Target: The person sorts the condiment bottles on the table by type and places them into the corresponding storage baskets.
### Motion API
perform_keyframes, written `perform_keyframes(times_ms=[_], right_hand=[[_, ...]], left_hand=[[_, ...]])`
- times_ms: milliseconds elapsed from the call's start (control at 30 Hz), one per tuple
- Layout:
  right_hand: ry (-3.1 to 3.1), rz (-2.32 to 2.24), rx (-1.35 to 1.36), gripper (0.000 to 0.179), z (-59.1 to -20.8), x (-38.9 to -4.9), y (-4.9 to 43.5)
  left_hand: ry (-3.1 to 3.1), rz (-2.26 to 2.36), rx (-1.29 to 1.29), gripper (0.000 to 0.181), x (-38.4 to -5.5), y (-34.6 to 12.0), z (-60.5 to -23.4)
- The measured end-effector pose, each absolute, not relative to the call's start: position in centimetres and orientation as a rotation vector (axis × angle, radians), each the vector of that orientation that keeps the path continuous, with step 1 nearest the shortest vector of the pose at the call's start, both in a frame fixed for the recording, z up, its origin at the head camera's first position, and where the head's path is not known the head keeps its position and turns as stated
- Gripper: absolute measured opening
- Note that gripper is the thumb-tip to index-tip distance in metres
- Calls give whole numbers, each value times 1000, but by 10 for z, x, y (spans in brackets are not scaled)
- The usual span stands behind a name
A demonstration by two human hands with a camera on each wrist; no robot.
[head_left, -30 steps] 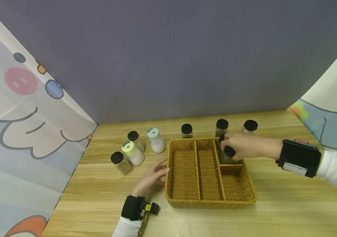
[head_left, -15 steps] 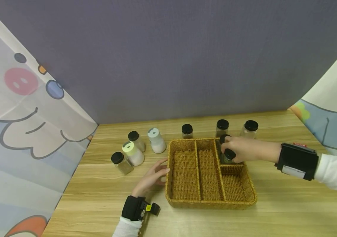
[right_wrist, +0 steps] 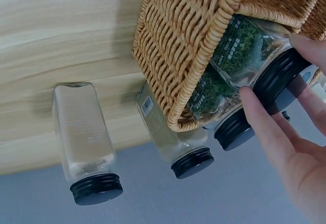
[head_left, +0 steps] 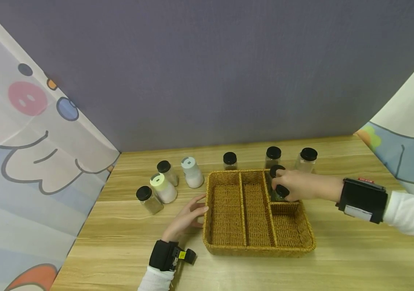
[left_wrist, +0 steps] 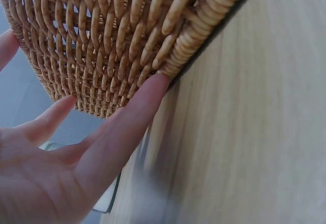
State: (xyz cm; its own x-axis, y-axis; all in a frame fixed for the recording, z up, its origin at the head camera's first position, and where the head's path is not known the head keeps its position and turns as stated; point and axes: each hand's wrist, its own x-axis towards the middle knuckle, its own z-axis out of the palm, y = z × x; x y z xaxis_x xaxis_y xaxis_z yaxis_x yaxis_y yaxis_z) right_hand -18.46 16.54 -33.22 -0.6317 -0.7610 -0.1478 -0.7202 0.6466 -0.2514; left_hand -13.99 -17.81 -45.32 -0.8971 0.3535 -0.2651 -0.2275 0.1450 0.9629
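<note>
A wicker basket (head_left: 225, 210) with several compartments stands on the wooden table. In its back right compartment are two glass spice jars with black lids and green dried herbs. My right hand (head_left: 290, 185) grips the nearer herb jar (right_wrist: 244, 51) by its lid, thumb on one side and fingers on the other. The second herb jar (right_wrist: 206, 91) stands behind it, its lid close to my fingers. At the basket's left wall, my left hand (head_left: 183, 221) touches the wicker with extended fingertips, one of them low by the tabletop in the left wrist view.
Behind the basket stand black-lidded jars: a left one (head_left: 230, 159), a middle one (head_left: 273, 155) and a right one (head_left: 306, 159). Left of it are a white-capped shaker (head_left: 193, 173), a yellow-capped shaker (head_left: 165, 190) and two more black-lidded jars. A grey partition (head_left: 207, 81) closes the back.
My right hand has sunk slightly with the herb jar, whose lid now sits a little lower in the compartment. My left hand and the basket stay put.
</note>
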Motion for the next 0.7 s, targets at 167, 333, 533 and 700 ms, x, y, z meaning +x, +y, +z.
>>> perform_keyframes(times_ms=[167,333,533,700], right_hand=[[2630,-234,-1216,33,-335,-185,166],[2642,-219,-1237,33,-336,-184,166],[2664,-218,-1245,33,-337,-183,166],[2667,-225,-1233,33,-338,-182,168]], left_hand=[[1990,1806,122,64,-140,-178,-452],[1983,1811,126,63,-140,-178,-452],[1970,1821,122,63,-139,-178,-452],[1960,1831,118,64,-139,-178,-451]])
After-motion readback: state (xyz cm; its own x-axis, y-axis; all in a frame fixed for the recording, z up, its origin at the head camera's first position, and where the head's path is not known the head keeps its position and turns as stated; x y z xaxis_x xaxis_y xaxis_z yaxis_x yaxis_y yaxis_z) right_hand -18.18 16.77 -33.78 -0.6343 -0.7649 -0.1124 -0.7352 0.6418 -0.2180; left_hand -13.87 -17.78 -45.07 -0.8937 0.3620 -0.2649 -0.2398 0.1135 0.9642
